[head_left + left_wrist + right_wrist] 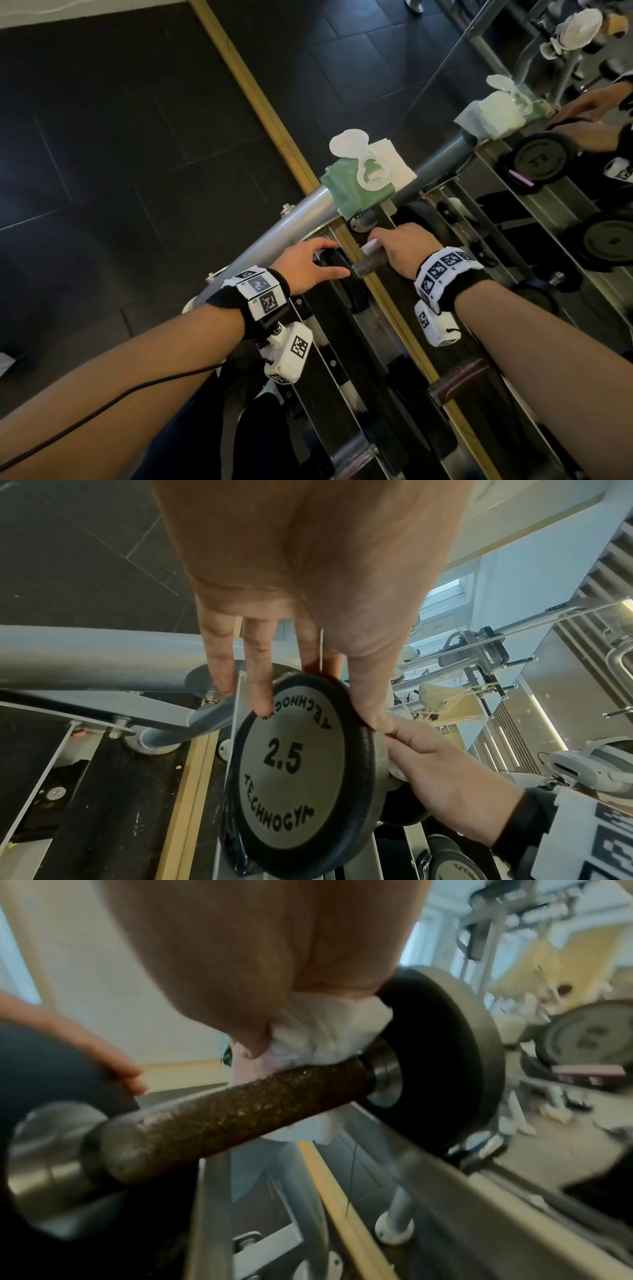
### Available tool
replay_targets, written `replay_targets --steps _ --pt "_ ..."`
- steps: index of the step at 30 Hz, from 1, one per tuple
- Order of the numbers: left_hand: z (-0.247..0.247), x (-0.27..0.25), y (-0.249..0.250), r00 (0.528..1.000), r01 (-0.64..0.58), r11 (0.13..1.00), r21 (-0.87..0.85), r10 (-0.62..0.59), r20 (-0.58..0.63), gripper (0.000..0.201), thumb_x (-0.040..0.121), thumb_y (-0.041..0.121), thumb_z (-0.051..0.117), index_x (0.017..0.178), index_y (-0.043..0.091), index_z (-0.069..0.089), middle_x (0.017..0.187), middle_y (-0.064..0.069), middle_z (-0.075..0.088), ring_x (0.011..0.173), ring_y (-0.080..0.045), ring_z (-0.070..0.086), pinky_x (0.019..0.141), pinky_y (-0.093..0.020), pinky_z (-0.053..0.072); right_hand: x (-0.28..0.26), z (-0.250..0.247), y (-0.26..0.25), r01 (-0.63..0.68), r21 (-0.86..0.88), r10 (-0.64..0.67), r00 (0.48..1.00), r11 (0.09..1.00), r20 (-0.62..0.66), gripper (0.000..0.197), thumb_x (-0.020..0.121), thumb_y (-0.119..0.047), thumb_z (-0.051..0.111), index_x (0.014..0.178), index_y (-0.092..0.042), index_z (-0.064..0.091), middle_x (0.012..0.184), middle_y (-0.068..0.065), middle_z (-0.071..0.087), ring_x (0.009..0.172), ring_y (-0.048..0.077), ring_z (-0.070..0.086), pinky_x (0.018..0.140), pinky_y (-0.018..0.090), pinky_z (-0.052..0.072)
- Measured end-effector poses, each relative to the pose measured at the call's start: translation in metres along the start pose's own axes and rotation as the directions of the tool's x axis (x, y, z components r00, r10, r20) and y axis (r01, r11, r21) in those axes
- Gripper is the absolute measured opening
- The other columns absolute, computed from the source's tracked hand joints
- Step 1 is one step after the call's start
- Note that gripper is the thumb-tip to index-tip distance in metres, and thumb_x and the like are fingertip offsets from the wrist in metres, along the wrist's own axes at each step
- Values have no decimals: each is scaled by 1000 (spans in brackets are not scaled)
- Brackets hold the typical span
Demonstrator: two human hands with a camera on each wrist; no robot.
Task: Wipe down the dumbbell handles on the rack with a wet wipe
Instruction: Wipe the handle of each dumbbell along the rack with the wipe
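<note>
A 2.5 kg dumbbell lies on the rack with a rusty brown handle (367,268) (232,1112). My right hand (388,247) (253,1039) grips the far end of that handle through a white wet wipe (370,246) (325,1031), close to the far plate (445,1056). My left hand (329,260) (322,715) rests on the near plate (294,764), fingers straight over its top and thumb along the rim. Its fingertips (130,1074) show at the left in the right wrist view.
A green wet-wipe pack (359,185) with its lid up sits on the rack's grey top tube (298,219). More dumbbells (455,380) lie lower on the rack. A gold-framed mirror (548,192) behind doubles the scene. Dark floor tiles lie to the left.
</note>
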State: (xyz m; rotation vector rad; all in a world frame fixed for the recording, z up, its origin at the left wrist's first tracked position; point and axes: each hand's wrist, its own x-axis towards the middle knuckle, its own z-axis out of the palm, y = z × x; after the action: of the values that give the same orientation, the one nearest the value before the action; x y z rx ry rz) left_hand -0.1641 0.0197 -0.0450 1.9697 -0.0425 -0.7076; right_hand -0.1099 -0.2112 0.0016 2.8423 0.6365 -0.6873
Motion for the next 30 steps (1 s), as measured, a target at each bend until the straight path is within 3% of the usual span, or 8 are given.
replay_targets --steps 5,7,12,14,19,23,26,30 --pt "1 -2 -2 1000 -9 1000 -9 9 -16 62 82 56 72 138 42 49 145 6 51 109 -4 48 87 -23 39 1 -5 6 0 90 -6 998 996 59 26 92 -17 55 115 -27 49 85 -6 48 89 24 58 77 34 46" --pt "2 -1 -2 1000 -10 1000 -6 10 -16 62 82 56 72 139 42 49 146 6 51 109 -4 49 91 -24 39 -1 -6 -1 -7 110 -2 997 994 83 29 92 -17 55 115 -32 47 87 -9 50 92 24 59 79 36 49" --pt "3 -1 -1 1000 -22 1000 13 22 -21 62 82 57 72 137 41 50 139 6 56 78 2 52 76 -21 44 -2 -12 -14 -90 383 14 980 919 196 34 100 -11 46 121 -36 56 107 1 64 98 22 62 91 41 52" --pt "2 -1 -1 1000 -22 1000 15 22 -16 63 82 57 71 139 41 49 141 5 55 87 0 55 81 -23 46 -1 -20 -7 -98 451 17 983 887 181 33 100 -8 44 111 -32 63 105 0 67 100 21 64 93 37 50" --pt "0 -1 -3 1000 -6 1000 -4 6 -6 63 83 56 71 140 41 48 148 5 49 114 -13 58 92 -27 46 -4 -26 -1 -113 288 58 980 951 192 43 96 -5 46 112 -41 64 91 -7 60 82 10 57 78 26 42" --pt "1 -1 -2 1000 -9 1000 -1 9 -4 63 82 56 71 139 41 48 146 6 50 100 -6 57 87 -25 48 -8 -23 -1 -147 389 70 976 909 204 44 101 -12 41 98 -46 70 89 -16 58 79 3 54 66 15 37" --pt "2 -1 -1 1000 -8 1000 8 8 -8 62 83 56 71 139 43 48 141 6 53 79 -1 53 71 -17 44 -9 -25 0 -153 448 56 973 881 223 38 102 -15 45 102 -39 74 115 -8 62 107 12 59 89 21 40" --pt "2 -1 -1 1000 7 1000 12 -7 -11 62 83 57 70 139 45 47 145 5 51 95 -7 57 81 -24 46 -7 -32 3 -106 417 19 978 903 208 29 100 -21 51 124 -30 65 114 -5 60 114 19 57 94 24 35"
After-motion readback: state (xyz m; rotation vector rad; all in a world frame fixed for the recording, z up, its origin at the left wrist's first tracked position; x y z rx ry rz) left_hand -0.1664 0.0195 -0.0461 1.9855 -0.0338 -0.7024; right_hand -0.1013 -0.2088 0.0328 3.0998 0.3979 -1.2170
